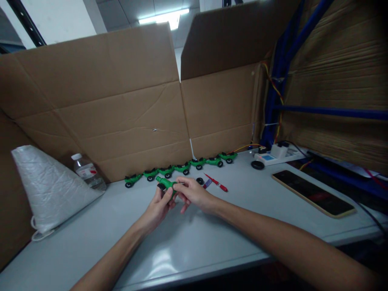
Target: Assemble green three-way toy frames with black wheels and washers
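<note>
Between my two hands, above the middle of the table, is a green toy vehicle [166, 182] with a black part on it. My left hand [158, 204] is closed round its near left side, thumb on top. The fingers of my right hand [191, 191] pinch its right end; what lies under the fingertips is hidden. Just beyond my hands, a row of similar green toy vehicles [182, 168] with black wheels stands along the cardboard. To the right of my right hand lie a red screwdriver [216, 182] and a small black wheel [200, 181].
A silvery padded bag [51, 190] and a water bottle [87, 171] stand at the left. On the right lie a phone [312, 193], a black ring [257, 165] and a white power strip [281, 155] with cables. Cardboard [127, 109] walls the back; blue shelf posts [274, 97] rise at right.
</note>
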The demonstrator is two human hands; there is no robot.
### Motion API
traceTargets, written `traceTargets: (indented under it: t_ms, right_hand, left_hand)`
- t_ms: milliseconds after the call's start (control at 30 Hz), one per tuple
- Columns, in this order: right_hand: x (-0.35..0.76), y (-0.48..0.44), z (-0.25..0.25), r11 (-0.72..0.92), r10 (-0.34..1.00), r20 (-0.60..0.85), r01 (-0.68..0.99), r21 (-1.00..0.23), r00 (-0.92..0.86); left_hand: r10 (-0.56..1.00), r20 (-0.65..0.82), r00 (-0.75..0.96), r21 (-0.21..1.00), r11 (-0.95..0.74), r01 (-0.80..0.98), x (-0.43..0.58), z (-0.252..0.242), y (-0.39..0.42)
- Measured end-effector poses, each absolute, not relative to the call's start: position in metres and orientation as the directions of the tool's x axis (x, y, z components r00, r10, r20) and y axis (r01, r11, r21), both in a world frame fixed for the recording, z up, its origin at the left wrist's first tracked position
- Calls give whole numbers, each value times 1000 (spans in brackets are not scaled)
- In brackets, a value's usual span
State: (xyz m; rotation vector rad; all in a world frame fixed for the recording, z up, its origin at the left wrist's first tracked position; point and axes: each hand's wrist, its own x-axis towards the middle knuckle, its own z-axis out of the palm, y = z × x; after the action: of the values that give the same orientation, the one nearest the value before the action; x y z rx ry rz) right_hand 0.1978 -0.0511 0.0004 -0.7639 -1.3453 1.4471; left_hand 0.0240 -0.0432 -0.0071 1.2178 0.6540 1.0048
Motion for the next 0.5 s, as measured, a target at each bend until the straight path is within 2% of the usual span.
traceTargets:
  t_ms: [100,233,333,400,500]
  right_hand:
    - [198,-47,-2,105,921,181,-228,-968,-344]
    - [194,-48,-7,153,912,200,-154,-976,-359]
    - [196,-55,-7,297,883,299,-63,-953,-362]
    - [201,-59,-6,476,844,420,104,-873,-335]
    - [210,-62,-3,665,746,601,350,-659,-287]
  left_hand:
    - [887,101,451,968,18,-251,24,-9,-41]
    - [868,25,496,947,138,-289,27,-10,-37]
    - [849,-36,527,947,197,-253,26,-8,-34]
    - [845,-58,531,947,215,-238,23,-7,-32]
    - [835,-81,544,943,242,-230,17,-7,-26]
